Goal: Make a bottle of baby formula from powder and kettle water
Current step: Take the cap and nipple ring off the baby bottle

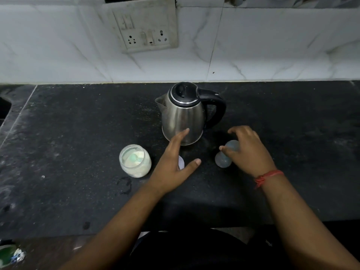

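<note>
A steel kettle (183,115) with a black lid and handle stands mid-counter, its spout pointing left. Left of it sits an open glass jar (135,161) of pale powder with a green scoop inside. A clear baby bottle (226,157) with a bluish cap stands to the right. My right hand (247,151) curls over the bottle's top, fingers touching the cap. In front of the kettle, my left hand (175,164) hovers flat with fingers spread, holding nothing. A small white round lid (181,162) peeks out from under my left hand.
The black stone counter (68,133) meets a white tiled wall with a socket panel (145,26). A sink edge (4,108) shows at far left. A wet smear (124,185) lies in front of the jar. Green packaging (9,254) sits at bottom left.
</note>
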Demonstrator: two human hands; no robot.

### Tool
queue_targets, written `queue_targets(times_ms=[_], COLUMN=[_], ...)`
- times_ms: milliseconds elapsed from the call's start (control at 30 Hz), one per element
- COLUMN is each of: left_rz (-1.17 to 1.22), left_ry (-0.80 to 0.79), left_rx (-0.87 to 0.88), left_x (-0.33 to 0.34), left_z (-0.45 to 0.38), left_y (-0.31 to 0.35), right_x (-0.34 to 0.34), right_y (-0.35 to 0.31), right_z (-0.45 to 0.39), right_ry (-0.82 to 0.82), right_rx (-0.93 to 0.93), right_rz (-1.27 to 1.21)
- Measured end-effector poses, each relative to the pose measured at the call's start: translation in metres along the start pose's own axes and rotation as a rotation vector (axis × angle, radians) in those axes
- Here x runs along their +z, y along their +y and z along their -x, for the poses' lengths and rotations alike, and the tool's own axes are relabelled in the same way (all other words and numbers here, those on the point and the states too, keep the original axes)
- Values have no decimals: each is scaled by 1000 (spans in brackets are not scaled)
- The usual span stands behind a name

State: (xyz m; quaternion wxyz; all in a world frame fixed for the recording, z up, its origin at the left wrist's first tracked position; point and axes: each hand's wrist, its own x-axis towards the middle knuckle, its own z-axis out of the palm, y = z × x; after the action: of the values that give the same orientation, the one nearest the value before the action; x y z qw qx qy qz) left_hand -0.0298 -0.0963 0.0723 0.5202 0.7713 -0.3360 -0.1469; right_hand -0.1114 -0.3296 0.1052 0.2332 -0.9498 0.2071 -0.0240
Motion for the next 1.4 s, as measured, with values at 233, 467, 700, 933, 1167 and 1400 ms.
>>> queue_targets(times_ms=[233,467,700,933,1167,1400], left_rz=[-59,-119,-288,-408,-217,93], left_ry=[-115,-212,-182,-142,-189,-128], left_rx=[-58,-112,-81,-7,-94,-225], left_x=[32,52,62,60,52,34], left_z=[-4,-9,-13,-12,-7,2], left_y=[-6,-4,3,7,8,3], right_x=[1,-3,-15,-6,1,-2], right_y=[24,21,7,-1,-3,2], right_z=[13,16,20,19,19,19], right_ry=[-104,-171,-366,-259,-271,-91], right_rx=[52,27,159,173,151,207], right_rz=[-46,-381,-875,-529,-616,-1064])
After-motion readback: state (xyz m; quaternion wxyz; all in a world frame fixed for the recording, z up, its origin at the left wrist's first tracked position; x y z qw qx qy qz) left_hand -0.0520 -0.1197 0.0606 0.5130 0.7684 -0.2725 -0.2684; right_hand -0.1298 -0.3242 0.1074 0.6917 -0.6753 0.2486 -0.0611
